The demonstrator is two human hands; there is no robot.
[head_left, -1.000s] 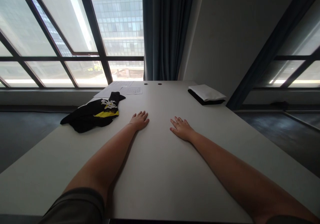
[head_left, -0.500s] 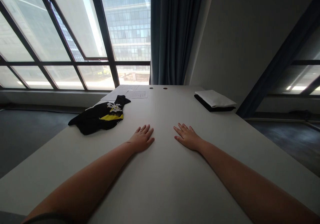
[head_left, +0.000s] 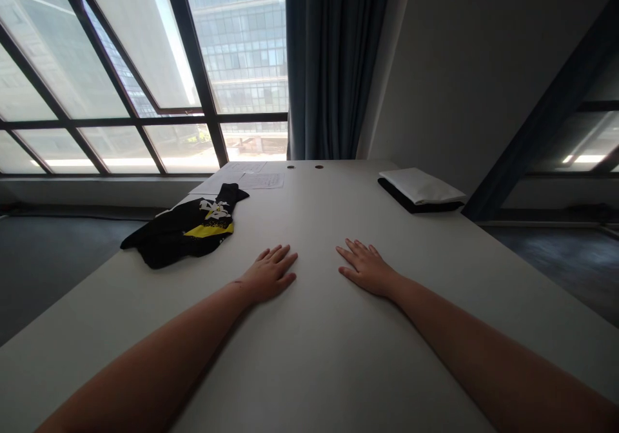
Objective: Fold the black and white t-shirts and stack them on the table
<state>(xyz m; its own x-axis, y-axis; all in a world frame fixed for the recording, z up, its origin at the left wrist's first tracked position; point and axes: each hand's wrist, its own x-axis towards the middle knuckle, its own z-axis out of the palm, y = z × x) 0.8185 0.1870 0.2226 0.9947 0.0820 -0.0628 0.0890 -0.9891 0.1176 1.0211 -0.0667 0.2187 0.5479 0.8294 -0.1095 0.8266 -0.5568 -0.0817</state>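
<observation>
My left hand lies flat on the white table, fingers spread, holding nothing. Opposite it, my right hand also rests palm down with its fingers apart. A gap of bare tabletop separates the two. Nearest to my left hand, up and to the left, is a crumpled black garment with white and yellow print. Beyond my right hand, toward the right edge of the table, a folded white cloth or bag lies on top of a folded black one.
Printed paper sheets lie at the far left of the table. Two small round holes, one of them a dark cable hole, sit near the far edge. Behind stand a blue curtain and large framed windows.
Both hands have drawn back toward me, the left more than the right, still flat on the table. The camera view has shifted slightly. The garment and folded stack have stayed put.
</observation>
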